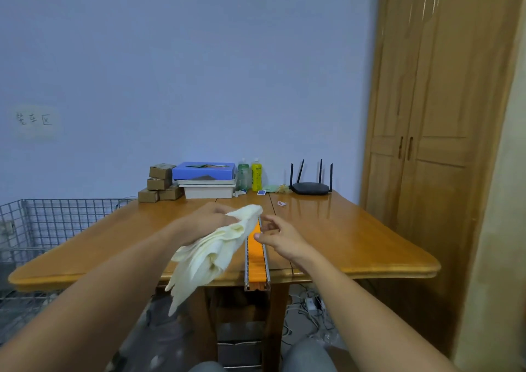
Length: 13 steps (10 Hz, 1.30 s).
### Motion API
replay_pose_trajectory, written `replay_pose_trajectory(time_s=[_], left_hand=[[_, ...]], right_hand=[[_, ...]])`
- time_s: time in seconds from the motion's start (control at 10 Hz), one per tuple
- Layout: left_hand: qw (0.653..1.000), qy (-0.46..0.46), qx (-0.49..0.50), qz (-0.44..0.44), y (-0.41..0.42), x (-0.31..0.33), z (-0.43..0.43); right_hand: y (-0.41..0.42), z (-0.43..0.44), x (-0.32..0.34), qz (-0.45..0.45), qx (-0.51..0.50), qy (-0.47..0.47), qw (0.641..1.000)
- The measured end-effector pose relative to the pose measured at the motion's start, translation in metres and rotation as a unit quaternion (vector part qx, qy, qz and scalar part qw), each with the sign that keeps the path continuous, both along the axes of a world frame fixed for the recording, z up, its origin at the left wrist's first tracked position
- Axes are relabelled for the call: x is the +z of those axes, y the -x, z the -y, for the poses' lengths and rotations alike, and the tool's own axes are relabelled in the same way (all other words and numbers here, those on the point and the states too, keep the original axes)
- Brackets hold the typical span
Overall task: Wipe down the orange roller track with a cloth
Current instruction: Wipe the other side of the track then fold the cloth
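Grey-trousered knees [308, 356] sit right at the bottom edge, with both bare forearms reaching out over them toward the tabletop [355, 229]. The left hand [209, 219] has its fingers closed around a bunched-up pale yellow cloth [212, 253], and most of it droops down past the near table edge. The top of the cloth pokes up right next to the far end of the orange roller track [256, 257]. That track runs straight away from the camera down the middle of the table, orange rollers in a metal frame, its near end sticking out a bit over the edge. The right hand [280, 236] is at the track's right rail, fingers loosely spread and not gripping anything, thumb tip over the orange part. At the back there's a black router [310, 188], two bottles [250, 175] and some small cardboard boxes [159, 183].
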State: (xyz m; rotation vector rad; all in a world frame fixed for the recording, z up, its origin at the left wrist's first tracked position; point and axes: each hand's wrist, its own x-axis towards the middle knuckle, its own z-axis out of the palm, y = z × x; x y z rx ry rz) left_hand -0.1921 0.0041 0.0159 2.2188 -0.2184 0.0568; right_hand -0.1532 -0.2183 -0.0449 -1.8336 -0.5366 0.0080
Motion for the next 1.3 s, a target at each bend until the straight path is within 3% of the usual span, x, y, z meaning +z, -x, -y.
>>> replay_pose_trajectory(time_s=[0.3, 0.5, 0.6, 0.7, 0.8, 0.9, 1.0, 1.1, 1.2, 1.3], left_hand=[[0.978, 0.194, 0.021, -0.074, -0.038, -0.012, -0.015], [0.956, 0.273, 0.037, -0.105, -0.121, -0.053, -0.055], [0.953, 0.288, 0.030, -0.089, -0.058, -0.010, -0.003], [0.942, 0.322, -0.011, -0.094, -0.040, 0.001, 0.012], [0.928, 0.364, 0.032, -0.075, -0.057, 0.003, 0.015], [0.907, 0.405, -0.031, -0.112, -0.047, 0.009, 0.030], [0.926, 0.370, -0.040, -0.070, -0.040, 0.008, 0.035], [0.948, 0.318, -0.001, -0.013, -0.040, 0.008, 0.049], [0.937, 0.322, 0.126, 0.048, -0.051, 0.006, 0.068], [0.908, 0.377, 0.171, 0.065, -0.064, 0.008, 0.075]], right_hand=[[-0.007, -0.015, 0.024, -0.045, 0.055, -0.092, 0.993], [-0.018, -0.022, 0.026, -0.085, 0.077, -0.196, 0.974], [-0.020, -0.024, 0.033, -0.057, 0.031, -0.226, 0.972], [-0.027, -0.025, 0.040, 0.025, -0.043, -0.207, 0.977], [-0.034, -0.025, 0.049, 0.089, -0.121, -0.176, 0.973], [-0.039, -0.022, 0.059, 0.126, -0.202, -0.128, 0.963], [-0.040, -0.013, 0.067, 0.151, -0.279, -0.083, 0.945], [-0.042, -0.009, 0.072, 0.161, -0.328, -0.082, 0.927], [-0.044, -0.012, 0.074, 0.162, -0.329, -0.100, 0.925], [-0.041, -0.012, 0.071, 0.196, -0.321, -0.085, 0.923]])
